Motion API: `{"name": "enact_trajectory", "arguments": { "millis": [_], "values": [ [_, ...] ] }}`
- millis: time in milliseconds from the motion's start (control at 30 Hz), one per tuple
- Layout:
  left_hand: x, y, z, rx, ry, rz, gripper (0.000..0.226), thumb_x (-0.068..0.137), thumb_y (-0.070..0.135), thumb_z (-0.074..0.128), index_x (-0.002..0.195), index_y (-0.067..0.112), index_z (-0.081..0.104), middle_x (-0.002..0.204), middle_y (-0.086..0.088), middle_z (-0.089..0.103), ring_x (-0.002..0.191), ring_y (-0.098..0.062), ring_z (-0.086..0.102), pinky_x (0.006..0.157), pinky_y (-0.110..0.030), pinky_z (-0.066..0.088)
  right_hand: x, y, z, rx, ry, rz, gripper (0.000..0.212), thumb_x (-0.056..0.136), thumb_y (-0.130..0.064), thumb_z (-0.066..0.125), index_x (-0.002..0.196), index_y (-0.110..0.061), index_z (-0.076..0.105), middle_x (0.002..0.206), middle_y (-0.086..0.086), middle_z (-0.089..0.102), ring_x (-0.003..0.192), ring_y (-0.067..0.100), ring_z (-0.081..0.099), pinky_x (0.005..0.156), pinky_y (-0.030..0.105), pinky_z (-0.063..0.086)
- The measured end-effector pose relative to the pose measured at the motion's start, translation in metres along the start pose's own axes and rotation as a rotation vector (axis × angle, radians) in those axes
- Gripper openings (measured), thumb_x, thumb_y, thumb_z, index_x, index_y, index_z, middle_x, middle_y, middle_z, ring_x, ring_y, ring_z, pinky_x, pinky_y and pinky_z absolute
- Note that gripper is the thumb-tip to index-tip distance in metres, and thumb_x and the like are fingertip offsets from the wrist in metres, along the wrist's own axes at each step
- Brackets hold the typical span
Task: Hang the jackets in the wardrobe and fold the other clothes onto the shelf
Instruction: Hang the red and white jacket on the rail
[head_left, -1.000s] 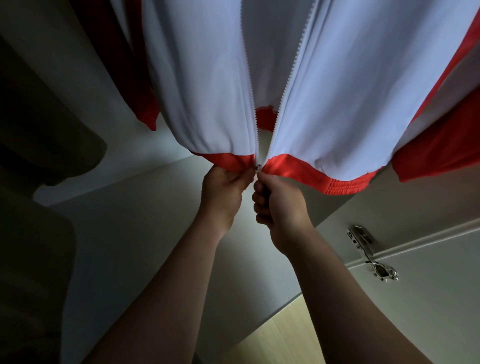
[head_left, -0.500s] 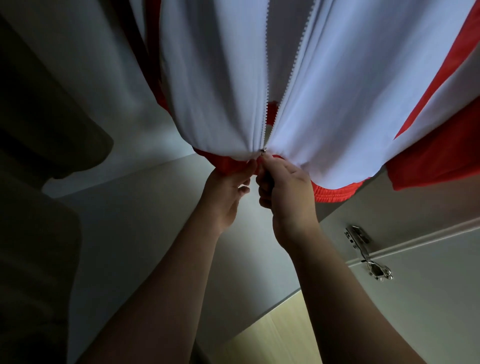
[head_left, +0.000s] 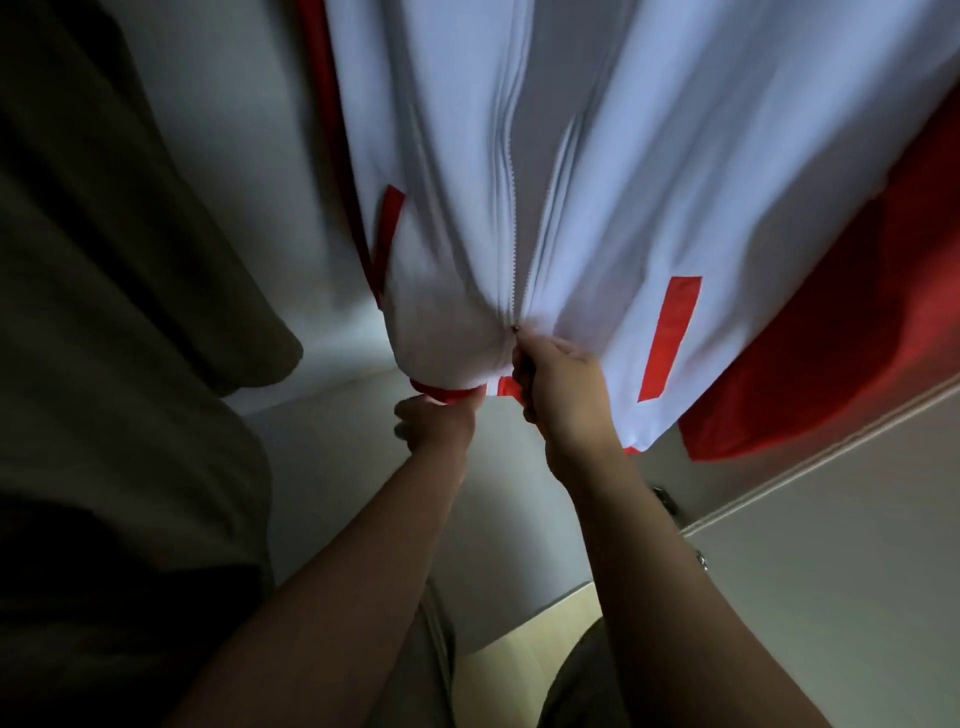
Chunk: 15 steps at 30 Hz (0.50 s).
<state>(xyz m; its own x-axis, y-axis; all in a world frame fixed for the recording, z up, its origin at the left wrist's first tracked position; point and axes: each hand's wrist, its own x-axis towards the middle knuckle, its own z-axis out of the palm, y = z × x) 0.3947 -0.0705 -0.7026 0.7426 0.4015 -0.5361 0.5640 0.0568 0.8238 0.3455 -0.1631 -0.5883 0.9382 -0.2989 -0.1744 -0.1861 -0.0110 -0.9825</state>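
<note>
Left hand (head_left: 436, 427) grips red hem (head_left: 441, 393) of white jacket (head_left: 675, 182); right hand (head_left: 563, 395) apparently pinches zipper (head_left: 516, 327).

**A clothes wardrobe in a home**

A white-and-red jacket (head_left: 649, 182) hangs inside a pale-panelled wardrobe (head_left: 244, 156). Left of the jacket hangs a dark olive garment (head_left: 130, 260). Below and right of the jacket, a metal hinge (head_left: 666, 501) sits beside a white door (head_left: 841, 613). Light wood-look flooring (head_left: 524, 660) shows beneath.
</note>
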Motion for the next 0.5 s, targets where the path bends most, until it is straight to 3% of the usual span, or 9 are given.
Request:
{"name": "enact_trajectory", "arguments": {
  "millis": [33, 100, 200, 300, 367, 500],
  "values": [
    [-0.008, 0.005, -0.006, 0.055, 0.109, 0.108, 0.094, 0.059, 0.044, 0.095, 0.133, 0.013, 0.046, 0.135, -0.012, 0.046, 0.116, -0.034, 0.055, 0.092, -0.042, 0.048, -0.002, -0.004, -0.001, -0.045, 0.005, 0.012, 0.043, 0.086, -0.022, 0.058, 0.045, -0.021, 0.046, 0.049, -0.004, 0.037, 0.051, 0.017, 0.030, 0.054, 0.033, 0.025],
    [-0.020, 0.008, -0.017, 0.213, 0.243, 0.492, 0.089, 0.057, 0.043, 0.095, 0.129, 0.020, 0.048, 0.136, -0.008, 0.044, 0.122, -0.031, 0.048, 0.097, -0.045, 0.044, -0.008, -0.010, -0.002, -0.116, 0.016, 0.046, 0.043, 0.085, -0.023, 0.057, 0.042, -0.022, 0.050, 0.047, -0.005, 0.040, 0.047, 0.015, 0.034, 0.051, 0.031, 0.028],
    [-0.031, 0.024, -0.028, 0.332, 0.144, 1.014, 0.057, 0.067, 0.041, 0.089, 0.112, 0.021, 0.061, 0.118, 0.000, 0.060, 0.111, -0.022, 0.052, 0.090, -0.035, 0.042, -0.012, -0.016, -0.001, -0.162, -0.002, 0.127, 0.043, 0.085, -0.021, 0.056, 0.041, -0.021, 0.054, 0.044, -0.008, 0.045, 0.039, 0.009, 0.037, 0.045, 0.025, 0.029],
    [-0.035, 0.041, -0.033, 0.291, -0.045, 1.099, 0.021, 0.078, 0.024, 0.080, 0.097, 0.017, 0.071, 0.095, 0.002, 0.071, 0.090, -0.018, 0.063, 0.076, -0.028, 0.047, -0.018, -0.020, 0.002, -0.128, -0.048, 0.195, 0.039, 0.083, -0.019, 0.061, 0.044, -0.019, 0.055, 0.048, -0.004, 0.046, 0.038, 0.012, 0.035, 0.041, 0.025, 0.025],
    [-0.034, 0.044, -0.033, 0.324, -0.070, 1.088, 0.002, 0.083, 0.016, 0.075, 0.085, 0.017, 0.073, 0.083, 0.002, 0.073, 0.078, -0.015, 0.064, 0.071, -0.028, 0.051, -0.022, -0.028, 0.004, -0.138, -0.062, 0.160, 0.041, 0.085, -0.016, 0.061, 0.045, -0.018, 0.054, 0.049, -0.004, 0.046, 0.041, 0.013, 0.036, 0.043, 0.026, 0.027],
    [-0.033, 0.056, -0.034, 0.396, -0.067, 1.062, 0.005, 0.086, 0.017, 0.074, 0.083, 0.013, 0.075, 0.081, -0.002, 0.075, 0.076, -0.020, 0.067, 0.065, -0.019, 0.047, -0.020, -0.062, 0.009, -0.126, -0.024, -0.007, 0.030, 0.084, -0.008, 0.055, 0.054, -0.011, 0.050, 0.059, 0.008, 0.045, 0.053, 0.019, 0.034, 0.050, 0.030, 0.029]
  ]
}}
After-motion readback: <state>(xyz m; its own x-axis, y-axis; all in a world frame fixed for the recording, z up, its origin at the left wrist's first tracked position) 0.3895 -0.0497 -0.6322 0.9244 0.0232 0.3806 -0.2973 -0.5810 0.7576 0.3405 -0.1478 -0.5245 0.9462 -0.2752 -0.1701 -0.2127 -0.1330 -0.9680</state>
